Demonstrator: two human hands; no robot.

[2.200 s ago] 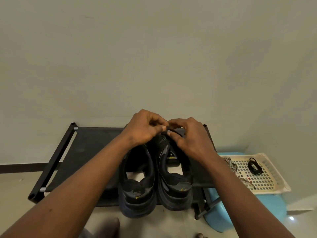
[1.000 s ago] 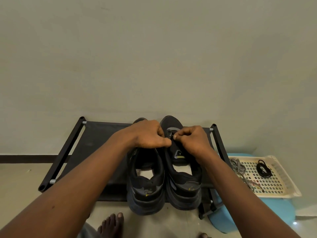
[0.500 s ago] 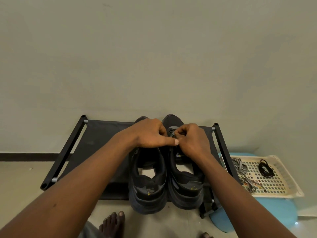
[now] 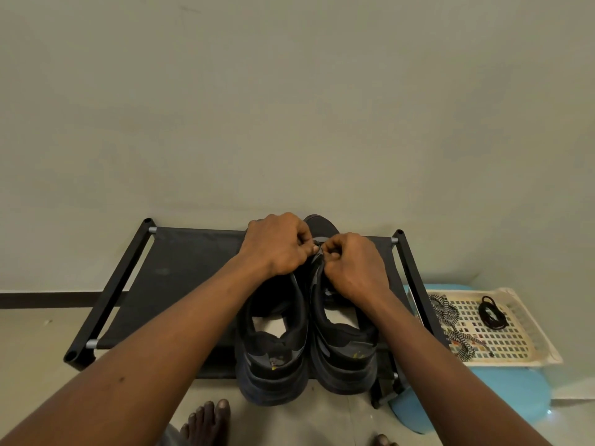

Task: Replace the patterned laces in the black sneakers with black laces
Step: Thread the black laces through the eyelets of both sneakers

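Head view. Your left hand point(image 4: 277, 244) and right hand point(image 4: 352, 268) met fingertip to fingertip over the front of the right sneaker point(image 4: 344, 355). Both had their fingers curled, pinching at its lacing edge. Whether a lace lay between the fingertips could not be told. The left sneaker point(image 4: 270, 358) stood below your left wrist, touching its pair. Both sat on the black rack point(image 4: 180, 272), heels toward you. Well to the right of your right hand, a cream tray point(image 4: 521, 342) on a blue stool point(image 4: 515, 391) held the patterned laces point(image 4: 446, 313) and a coiled black lace point(image 4: 491, 312), apart from each other.
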